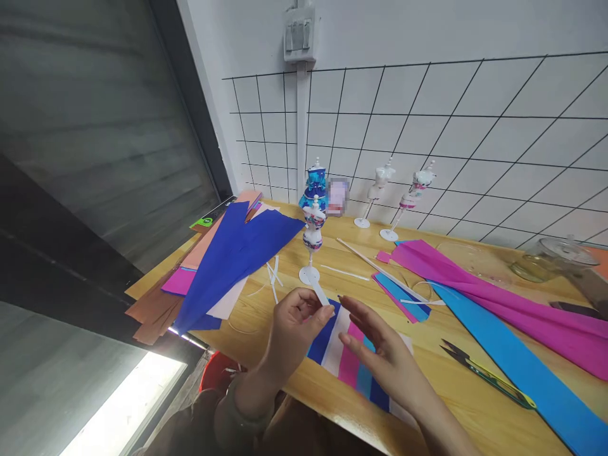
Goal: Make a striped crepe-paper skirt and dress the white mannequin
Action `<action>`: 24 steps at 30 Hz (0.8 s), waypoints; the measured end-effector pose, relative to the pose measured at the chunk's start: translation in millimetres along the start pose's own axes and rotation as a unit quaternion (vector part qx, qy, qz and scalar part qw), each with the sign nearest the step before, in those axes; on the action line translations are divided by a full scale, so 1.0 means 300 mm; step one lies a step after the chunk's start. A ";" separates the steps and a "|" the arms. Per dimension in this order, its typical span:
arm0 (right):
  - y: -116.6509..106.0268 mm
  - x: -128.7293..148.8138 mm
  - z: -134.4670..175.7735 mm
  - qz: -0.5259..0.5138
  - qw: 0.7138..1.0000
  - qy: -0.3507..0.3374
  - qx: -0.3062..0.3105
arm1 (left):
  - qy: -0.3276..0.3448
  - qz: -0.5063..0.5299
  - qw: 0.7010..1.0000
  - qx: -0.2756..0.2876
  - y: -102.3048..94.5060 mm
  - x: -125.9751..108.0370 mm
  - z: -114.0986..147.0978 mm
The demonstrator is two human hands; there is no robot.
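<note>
My left hand (pixel 297 323) pinches a narrow white strip (pixel 320 292) between thumb and fingertips; its far end points at the round base of a small dress-form figure (pixel 313 231). Just to the right hovers my right hand (pixel 375 351), thumb and fingers apart, with nothing in it. Beneath both hands lies a panel of blue, white, pink and light-blue stripes (pixel 351 354), partly covered by them. Thread snips (pixel 489 373) with yellow-green handles rest on the table to the right.
On the wooden table (pixel 408 418), blue crepe-like sheets (pixel 237 253) lie left, pink (pixel 475 285) and light-blue (pixel 517 367) lengths right. More dress forms (pixel 420 183) stand by the wall, one in blue (pixel 316 183). A glass jar (pixel 565 253) sits at far right; a red bin (pixel 218 370) is below.
</note>
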State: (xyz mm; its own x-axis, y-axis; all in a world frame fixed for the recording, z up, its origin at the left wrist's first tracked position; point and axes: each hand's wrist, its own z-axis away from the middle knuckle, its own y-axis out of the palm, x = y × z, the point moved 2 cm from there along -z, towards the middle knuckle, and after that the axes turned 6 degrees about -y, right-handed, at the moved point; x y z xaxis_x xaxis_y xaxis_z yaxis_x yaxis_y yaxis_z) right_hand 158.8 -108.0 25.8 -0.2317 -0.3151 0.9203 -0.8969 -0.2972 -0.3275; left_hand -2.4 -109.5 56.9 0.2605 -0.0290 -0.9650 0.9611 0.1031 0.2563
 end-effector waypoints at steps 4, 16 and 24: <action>-0.020 0.049 -0.014 0.048 0.997 -0.064 -0.021 | -0.034 0.017 0.999 0.033 0.025 0.027 0.016; -0.076 0.112 -0.012 0.281 0.925 -0.256 -0.032 | -0.040 -0.069 0.997 0.002 -0.016 -0.002 -0.008; -0.055 0.147 -0.032 0.340 0.871 -0.355 -0.018 | -0.042 -0.061 0.997 0.029 -0.025 -0.020 -0.025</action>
State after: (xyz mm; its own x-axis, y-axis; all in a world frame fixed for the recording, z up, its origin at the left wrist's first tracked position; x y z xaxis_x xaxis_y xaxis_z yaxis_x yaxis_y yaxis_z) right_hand 159.6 -108.2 73.9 -0.4340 -0.8886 0.1483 -0.6576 0.2000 -0.7263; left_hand -11.9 -102.5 60.3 0.1460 -0.1205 -0.9819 0.9891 0.0358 0.1427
